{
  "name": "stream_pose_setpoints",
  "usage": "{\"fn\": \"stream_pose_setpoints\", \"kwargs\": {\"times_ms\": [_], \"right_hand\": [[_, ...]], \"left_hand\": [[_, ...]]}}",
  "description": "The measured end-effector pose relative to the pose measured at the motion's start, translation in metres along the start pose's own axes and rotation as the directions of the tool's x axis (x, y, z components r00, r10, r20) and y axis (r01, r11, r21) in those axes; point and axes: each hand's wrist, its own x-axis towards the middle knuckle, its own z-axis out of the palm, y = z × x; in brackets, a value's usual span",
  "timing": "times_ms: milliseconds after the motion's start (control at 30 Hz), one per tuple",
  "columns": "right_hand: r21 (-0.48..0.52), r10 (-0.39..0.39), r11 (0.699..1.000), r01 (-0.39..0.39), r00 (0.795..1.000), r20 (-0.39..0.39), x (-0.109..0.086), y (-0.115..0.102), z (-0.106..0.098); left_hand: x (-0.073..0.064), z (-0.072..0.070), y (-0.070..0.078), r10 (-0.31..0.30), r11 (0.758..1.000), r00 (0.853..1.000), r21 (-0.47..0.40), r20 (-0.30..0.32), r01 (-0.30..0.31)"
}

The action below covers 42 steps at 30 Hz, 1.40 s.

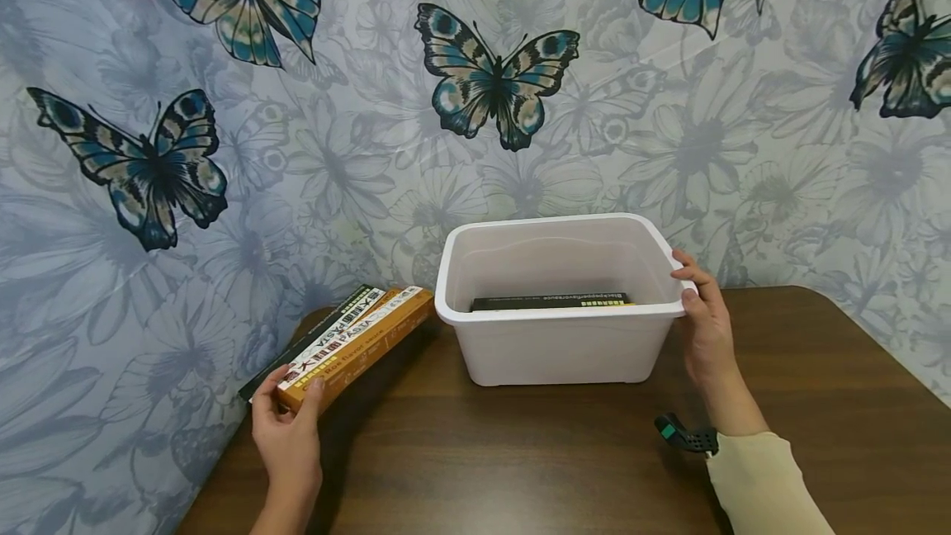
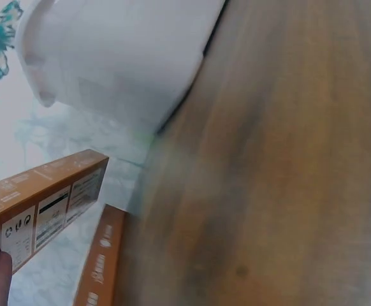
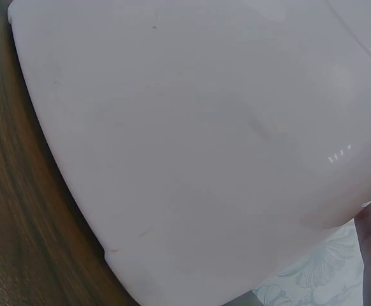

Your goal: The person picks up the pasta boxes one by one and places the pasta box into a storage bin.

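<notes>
In the head view my left hand point(image 1: 288, 436) grips the near end of a long, narrow orange box point(image 1: 371, 345) with white and yellow lettering, thumb on one side and fingers on the other. Behind it lies a second long box point(image 1: 334, 316) with a dark face and white lettering. The left wrist view shows the held box point(image 2: 42, 194) raised, and the other box's orange side point(image 2: 99, 261) lower down. My right hand point(image 1: 707, 329) holds the right rim of a white plastic bin point(image 1: 557, 349). Inside the bin, a dark box point(image 1: 550, 302) shows just above the front rim.
The bin stands on a brown wooden table point(image 1: 535, 452) with rounded corners. Close behind hangs a pale floral backdrop point(image 1: 357, 188) printed with butterflies. A black band point(image 1: 687, 436) with a green patch is at my right wrist.
</notes>
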Motion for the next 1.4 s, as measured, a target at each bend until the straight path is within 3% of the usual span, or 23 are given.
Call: {"fn": "stream_pose_setpoints", "kwargs": {"times_ms": [300,633,833,933,1100,1300,1400], "right_hand": [[-0.003,-0.008,1.000,0.008,1.000,0.007,0.000,0.000,0.000],[-0.001,-0.001,1.000,0.001,1.000,-0.002,0.001,-0.001,0.001],[0.005,-0.016,1.000,0.016,1.000,0.005,0.001,0.000,0.000],[-0.003,-0.013,1.000,0.013,1.000,0.004,0.001,0.000,0.000],[-0.006,-0.014,1.000,0.014,1.000,0.010,0.001,0.001,0.001],[-0.011,-0.016,1.000,0.016,1.000,0.015,0.001,0.001,0.000],[-0.007,-0.020,1.000,0.020,1.000,0.022,0.000,0.001,0.000]], "left_hand": [[0.016,0.013,0.021,0.120,0.992,0.993,-0.030,0.016,-0.120],[0.025,0.031,0.045,0.168,0.977,0.986,-0.135,0.016,-0.164],[0.025,0.047,0.055,0.216,0.945,0.976,-0.259,0.041,-0.198],[0.024,0.054,0.058,0.213,0.927,0.975,-0.329,0.071,-0.178],[0.020,0.064,0.058,0.180,0.920,0.972,-0.375,0.153,-0.111],[0.016,0.077,0.057,0.186,0.894,0.953,-0.443,0.237,-0.065],[0.016,0.082,0.055,0.188,0.898,0.943,-0.438,0.276,-0.051]]}}
